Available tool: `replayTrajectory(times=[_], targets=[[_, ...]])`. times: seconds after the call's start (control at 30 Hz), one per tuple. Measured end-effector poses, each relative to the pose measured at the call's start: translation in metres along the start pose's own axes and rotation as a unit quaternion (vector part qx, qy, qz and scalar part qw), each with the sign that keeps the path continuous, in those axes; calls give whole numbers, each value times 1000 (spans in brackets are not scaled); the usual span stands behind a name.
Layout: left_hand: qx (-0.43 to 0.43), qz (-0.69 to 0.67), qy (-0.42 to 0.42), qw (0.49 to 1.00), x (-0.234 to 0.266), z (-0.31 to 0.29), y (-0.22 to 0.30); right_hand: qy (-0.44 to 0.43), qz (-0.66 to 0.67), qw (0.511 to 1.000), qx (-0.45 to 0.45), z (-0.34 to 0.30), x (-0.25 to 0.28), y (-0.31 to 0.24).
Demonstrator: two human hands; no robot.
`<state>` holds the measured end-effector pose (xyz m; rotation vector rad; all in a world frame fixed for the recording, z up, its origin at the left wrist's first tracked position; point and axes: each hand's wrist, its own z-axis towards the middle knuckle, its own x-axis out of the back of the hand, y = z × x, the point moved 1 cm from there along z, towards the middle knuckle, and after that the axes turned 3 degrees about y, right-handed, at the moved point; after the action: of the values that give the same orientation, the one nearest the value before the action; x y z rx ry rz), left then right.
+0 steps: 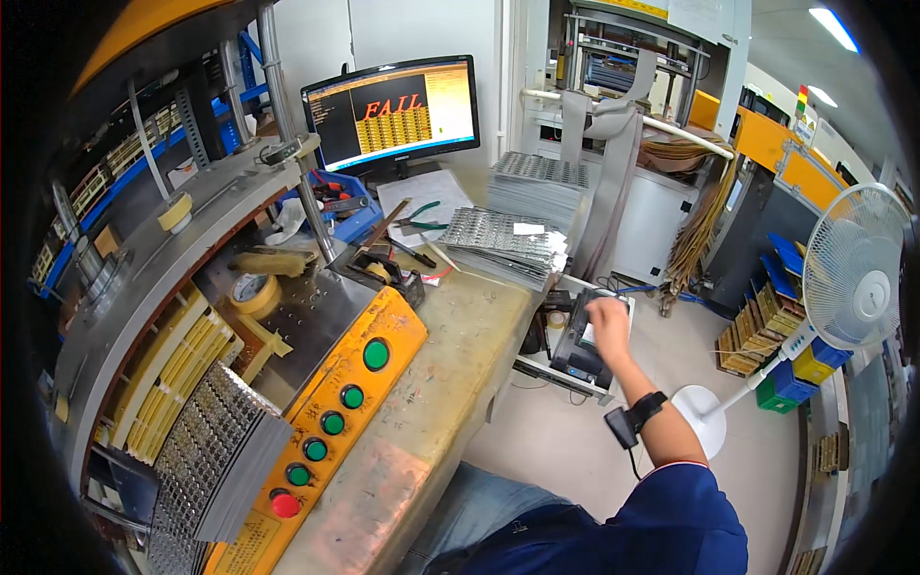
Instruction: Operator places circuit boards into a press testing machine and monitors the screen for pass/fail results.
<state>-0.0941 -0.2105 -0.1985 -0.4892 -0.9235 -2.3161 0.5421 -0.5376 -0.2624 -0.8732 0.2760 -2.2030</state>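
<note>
My right hand (608,320) reaches out over a pull-out tray beside the bench. Its fingers are curled together above a black box-shaped device (581,364), with a small white piece (587,333) showing close by the fingers. What they hold, if anything, is hidden. A black strap (650,402) with a small dark unit circles the right wrist. Just left of the tray, a stack of grey patterned panels (498,240) lies on the bench with a white label on top. My left hand is out of view.
An orange control panel (350,379) with green buttons and a red one edges the press at left. A monitor (393,110), pliers (422,218) and a blue bin (353,218) stand at the back. A white fan (867,287) is at right.
</note>
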Motion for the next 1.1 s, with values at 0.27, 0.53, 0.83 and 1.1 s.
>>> replayTrajectory(times=[0.27, 0.53, 0.83, 1.1], targets=[[-11, 22, 7, 1000, -3, 2, 6, -146, -211, 964, -63, -36, 11, 72], [-42, 51, 19, 998, 2, 6, 13, -224, -178, 958, -21, -32, 7, 20], [-48, 103, 19, 993, 4, 6, 9, -439, -119, 891, 20, -7, 4, 22], [-64, 141, 4, 988, 7, 4, 4, -397, 229, 885, 85, 75, -16, -213]])
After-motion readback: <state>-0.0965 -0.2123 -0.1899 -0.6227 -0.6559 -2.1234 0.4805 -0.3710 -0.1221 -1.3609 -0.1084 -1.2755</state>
